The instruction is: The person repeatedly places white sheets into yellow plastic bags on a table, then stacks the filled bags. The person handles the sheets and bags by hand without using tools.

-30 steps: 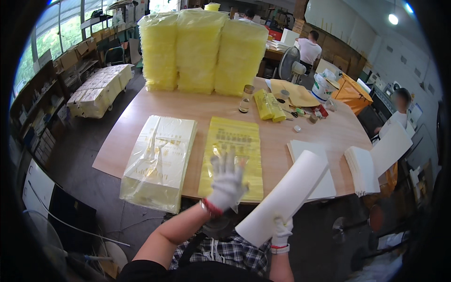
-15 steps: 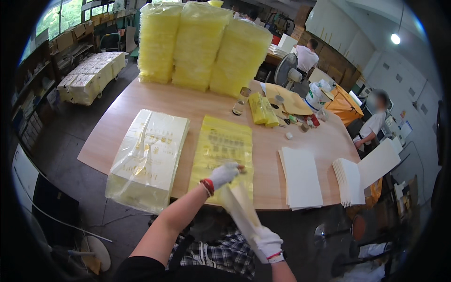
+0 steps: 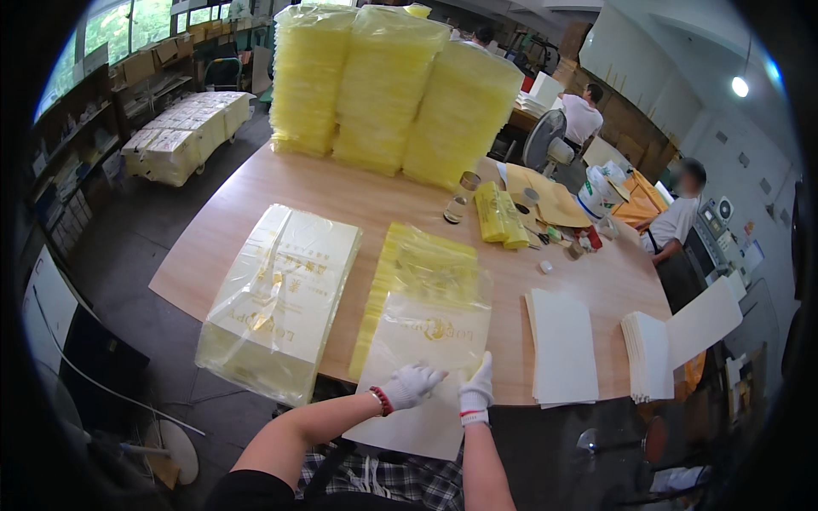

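Note:
Both my hands wear white gloves at the near edge of a wooden table. My left hand and my right hand grip a clear plastic bag with a white card in it; the card's lower end hangs over the table edge. The bag lies on top of a flat stack of yellow-tinted bags. To the left rests a large wrapped bundle of such bags.
Two stacks of white card sheets lie at the right. Tall yellow bag piles stand at the far edge, with tape rolls, a yellow packet and small items. A seated person and another person work beyond.
The white card that my right hand held up has come down into a clear bag. Both hands now hold bag and card together at the table edge.

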Tool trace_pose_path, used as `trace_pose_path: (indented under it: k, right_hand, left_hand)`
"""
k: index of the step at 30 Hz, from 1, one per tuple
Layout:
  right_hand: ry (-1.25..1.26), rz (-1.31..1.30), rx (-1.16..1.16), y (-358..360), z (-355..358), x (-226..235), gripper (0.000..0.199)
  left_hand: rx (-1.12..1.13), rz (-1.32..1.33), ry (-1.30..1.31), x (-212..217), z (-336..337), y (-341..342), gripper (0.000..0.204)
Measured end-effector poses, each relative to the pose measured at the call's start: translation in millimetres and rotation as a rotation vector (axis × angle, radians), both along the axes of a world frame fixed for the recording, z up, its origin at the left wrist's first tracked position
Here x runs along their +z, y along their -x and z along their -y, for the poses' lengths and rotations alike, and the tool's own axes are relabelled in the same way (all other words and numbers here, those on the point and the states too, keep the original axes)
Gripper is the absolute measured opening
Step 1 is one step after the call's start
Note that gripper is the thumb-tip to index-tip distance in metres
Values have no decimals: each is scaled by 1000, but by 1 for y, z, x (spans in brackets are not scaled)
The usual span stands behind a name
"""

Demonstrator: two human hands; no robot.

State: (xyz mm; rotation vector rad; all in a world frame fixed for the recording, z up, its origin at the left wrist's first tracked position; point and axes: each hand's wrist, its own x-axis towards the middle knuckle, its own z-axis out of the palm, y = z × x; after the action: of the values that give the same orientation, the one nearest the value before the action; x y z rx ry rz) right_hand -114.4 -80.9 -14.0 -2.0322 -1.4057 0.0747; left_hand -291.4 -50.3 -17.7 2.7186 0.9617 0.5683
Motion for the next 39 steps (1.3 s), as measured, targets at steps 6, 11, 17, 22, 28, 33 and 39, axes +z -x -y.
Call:
trace_pose_path:
  k: [6,11,17,22,28,33,39]
  right_hand:
    - [602,121,48,-29,-24,-5,67]
    - [578,-9,231,-23,39,-1,77]
    - [397,-132,410,-3,150,-10,75]
    - [521,-111,492,10,213,18,62]
    - [-76,-132,543,41,121,37,37]
    - [-22,-1039,81,30,-42,-14,40]
    - [505,-937,205,16,-143,-56,40]
  left_hand:
    - [546,368,36,-28,-34,72,35]
    - [614,628,451,-7,13,87,16]
    - [592,438,399,7,111,119,13]
    - [779,536,625,-2,146,149,12]
    - [708,381,182,-10,115,163,16]
    - [692,444,157,-20,111,173,16]
    - [715,529,252,-35,112,168,10]
